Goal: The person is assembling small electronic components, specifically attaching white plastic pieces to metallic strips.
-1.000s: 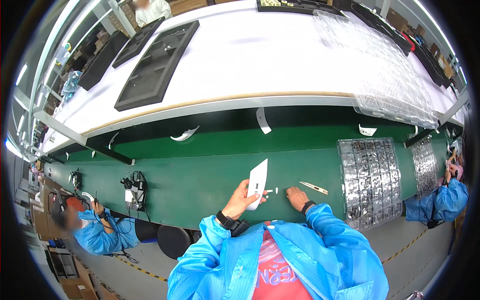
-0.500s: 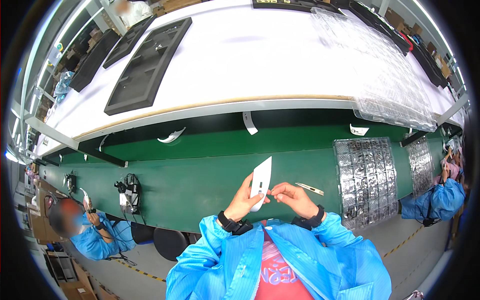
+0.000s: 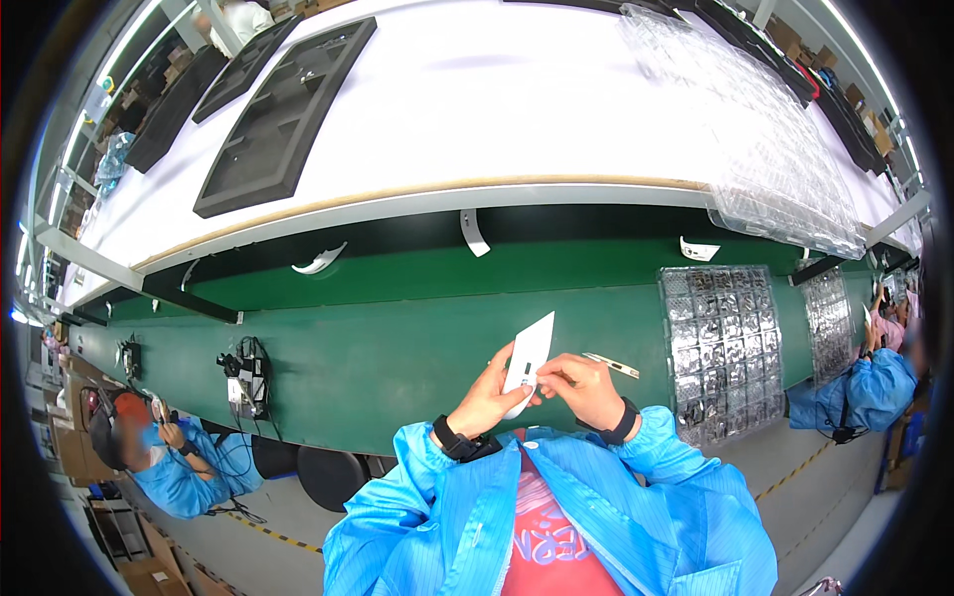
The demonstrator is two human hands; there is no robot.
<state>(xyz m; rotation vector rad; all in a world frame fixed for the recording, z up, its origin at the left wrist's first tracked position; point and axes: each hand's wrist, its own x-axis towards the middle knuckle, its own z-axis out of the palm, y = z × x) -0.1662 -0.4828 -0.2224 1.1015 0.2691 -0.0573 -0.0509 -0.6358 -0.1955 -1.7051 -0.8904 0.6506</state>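
Note:
My left hand (image 3: 485,393) is closed round the lower left side of a white, pointed plastic panel (image 3: 531,350), which tilts up and to the right. A small dark slot shows on the panel's face. Against its right edge, my right hand (image 3: 586,385) has thumb and index finger pinched together. Whatever lies between those fingertips is too small to make out. Just beyond the right hand, a slim pale pointed tool (image 3: 612,365), like tweezers, lies on the green bench (image 3: 397,358).
A clear compartment tray (image 3: 722,353) of small parts lies to the right. A black device with cables (image 3: 245,379) stands left. Above the bench runs a white shelf (image 3: 517,119) with black foam trays (image 3: 288,114) and stacked clear trays (image 3: 765,139). Co-workers sit at both sides.
My right hand has moved left and up onto the panel's face, its fingers now pinched there. The panel has shifted slightly right in my left hand. The whole view has shifted a little.

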